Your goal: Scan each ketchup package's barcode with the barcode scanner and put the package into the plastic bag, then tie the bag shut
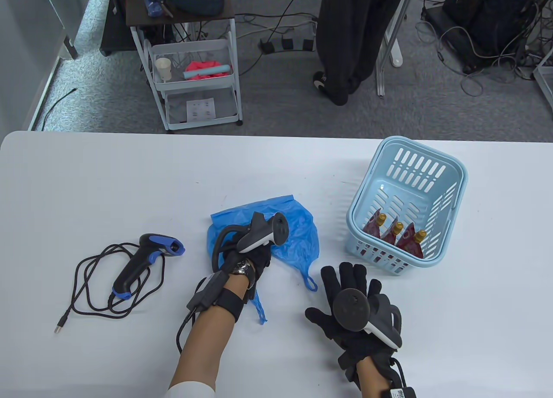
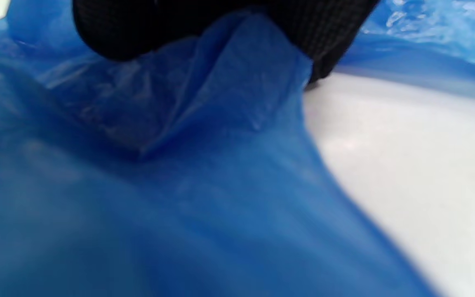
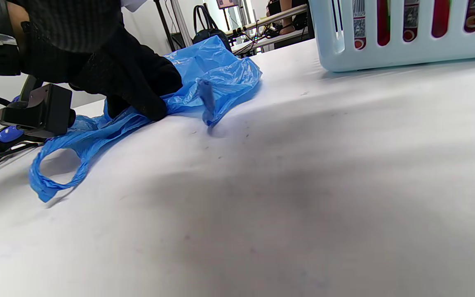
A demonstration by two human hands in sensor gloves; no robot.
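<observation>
Toward the left edge of the counter point(image 1: 86, 177) lay the barcode scanner point(image 1: 142, 259) on its side, its black cable looped around it. Near the middle, the left hand point(image 1: 255, 259) rested on the crumpled blue plastic bag point(image 1: 298, 238), its fingers point(image 2: 146, 29) curled down and pinching a fold of the film; one bag handle trailed toward the front edge. Just right of the bag, the right hand point(image 1: 350, 303) hovered low with its fingers spread straight, holding nothing. Toward the right edge stood a light-blue basket point(image 1: 449, 186), with three red ketchup packages point(image 1: 395, 236) leaning in its near side.
</observation>
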